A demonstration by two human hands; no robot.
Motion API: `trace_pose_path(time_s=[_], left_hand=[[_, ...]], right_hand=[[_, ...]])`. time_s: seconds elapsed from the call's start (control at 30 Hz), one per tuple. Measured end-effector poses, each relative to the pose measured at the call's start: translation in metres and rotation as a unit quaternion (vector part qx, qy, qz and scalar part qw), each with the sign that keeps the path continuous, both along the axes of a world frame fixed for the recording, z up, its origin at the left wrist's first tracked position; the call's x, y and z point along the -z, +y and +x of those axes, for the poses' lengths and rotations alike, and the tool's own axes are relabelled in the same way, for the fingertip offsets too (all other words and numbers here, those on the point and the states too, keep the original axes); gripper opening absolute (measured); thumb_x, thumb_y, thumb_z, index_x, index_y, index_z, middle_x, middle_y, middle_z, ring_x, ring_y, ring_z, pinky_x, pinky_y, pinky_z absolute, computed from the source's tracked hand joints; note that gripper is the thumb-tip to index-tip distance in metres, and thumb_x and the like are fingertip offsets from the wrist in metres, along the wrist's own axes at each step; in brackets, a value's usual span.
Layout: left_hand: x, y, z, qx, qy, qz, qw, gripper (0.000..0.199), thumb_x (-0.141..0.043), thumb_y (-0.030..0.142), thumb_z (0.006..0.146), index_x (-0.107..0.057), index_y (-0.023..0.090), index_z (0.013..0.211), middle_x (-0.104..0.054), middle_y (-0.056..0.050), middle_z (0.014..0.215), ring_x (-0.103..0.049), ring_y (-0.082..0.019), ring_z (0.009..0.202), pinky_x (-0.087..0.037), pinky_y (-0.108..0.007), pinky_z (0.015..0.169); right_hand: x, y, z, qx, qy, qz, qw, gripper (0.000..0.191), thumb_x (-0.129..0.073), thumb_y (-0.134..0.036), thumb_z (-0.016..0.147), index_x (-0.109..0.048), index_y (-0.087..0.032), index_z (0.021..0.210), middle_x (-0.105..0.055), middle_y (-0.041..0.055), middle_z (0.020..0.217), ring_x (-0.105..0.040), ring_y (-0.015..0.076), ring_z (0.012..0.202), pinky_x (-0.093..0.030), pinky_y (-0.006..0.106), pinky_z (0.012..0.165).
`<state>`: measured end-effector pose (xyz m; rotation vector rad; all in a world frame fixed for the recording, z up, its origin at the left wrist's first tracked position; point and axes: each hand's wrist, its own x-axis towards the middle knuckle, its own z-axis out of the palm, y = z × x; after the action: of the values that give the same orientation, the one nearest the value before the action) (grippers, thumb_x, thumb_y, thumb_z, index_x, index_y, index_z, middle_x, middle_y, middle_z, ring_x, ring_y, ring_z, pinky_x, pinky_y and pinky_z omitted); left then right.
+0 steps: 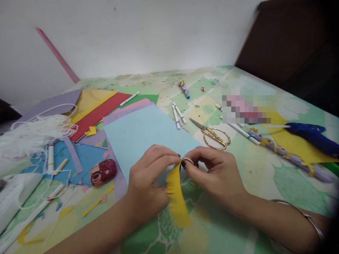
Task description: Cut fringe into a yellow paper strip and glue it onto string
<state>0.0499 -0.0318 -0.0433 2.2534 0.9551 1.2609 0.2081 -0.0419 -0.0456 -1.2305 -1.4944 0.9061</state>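
Note:
A yellow paper strip with a fringed left edge hangs from the fingertips of both hands. My left hand pinches its top end from the left. My right hand is closed at the same spot, thumb and forefinger on the strip's top, with a thin white cord by the fingertips. The exact hold there is small and partly hidden. Beneath and beyond the hands lies a light blue paper sheet on a stack. Gold-handled scissors rest just beyond my right hand, blades pointing left.
White string, coloured papers, a dark red oval object and a power strip are at left. White markers lie past the blue sheet. At right are a decorated purple tube and a blue glue gun.

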Motion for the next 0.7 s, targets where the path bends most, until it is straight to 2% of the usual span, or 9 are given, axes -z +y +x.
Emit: trace_pose_path(time_s=[0.13,0.3,0.47,0.7], left_hand=[[0.003,0.000,0.001,0.000,0.015,0.066,0.998,0.030,-0.064,0.003,0.067,-0.064,0.020,0.092,-0.067,-0.008,0.084,-0.059,-0.022,0.082,-0.049,-0.036,0.072],[0.007,0.000,0.001,-0.026,0.066,0.122,0.990,0.031,-0.062,0.002,0.069,-0.062,0.017,0.096,-0.068,-0.010,0.086,-0.058,-0.023,0.083,-0.049,-0.039,0.071],[0.011,0.000,0.000,-0.041,0.105,0.179,0.977,0.032,-0.056,-0.005,0.068,-0.064,0.010,0.096,-0.069,-0.014,0.088,-0.060,-0.027,0.083,-0.049,-0.044,0.066],[0.012,-0.001,0.002,-0.057,0.146,0.246,0.956,0.028,-0.055,-0.006,0.068,-0.064,0.003,0.093,-0.069,-0.019,0.085,-0.061,-0.030,0.081,-0.048,-0.046,0.063]], right_hand=[[-0.001,-0.001,0.000,0.010,-0.003,-0.007,1.000,0.010,-0.060,-0.013,0.070,-0.063,-0.017,0.062,-0.057,-0.0032,0.055,-0.049,0.0091,0.054,-0.041,0.021,0.051],[0.000,0.000,-0.001,0.015,0.013,-0.022,1.000,0.010,-0.059,-0.014,0.071,-0.061,-0.016,0.061,-0.057,-0.0031,0.056,-0.049,0.0088,0.055,-0.041,0.021,0.052],[0.001,0.004,-0.002,0.011,0.053,-0.080,0.995,0.011,-0.060,-0.017,0.072,-0.062,-0.015,0.061,-0.057,-0.0028,0.056,-0.048,0.0083,0.053,-0.040,0.020,0.049],[0.000,0.003,-0.002,0.007,0.112,-0.149,0.983,0.010,-0.062,-0.019,0.070,-0.063,-0.014,0.061,-0.057,-0.0022,0.058,-0.047,0.0078,0.053,-0.040,0.019,0.049]])
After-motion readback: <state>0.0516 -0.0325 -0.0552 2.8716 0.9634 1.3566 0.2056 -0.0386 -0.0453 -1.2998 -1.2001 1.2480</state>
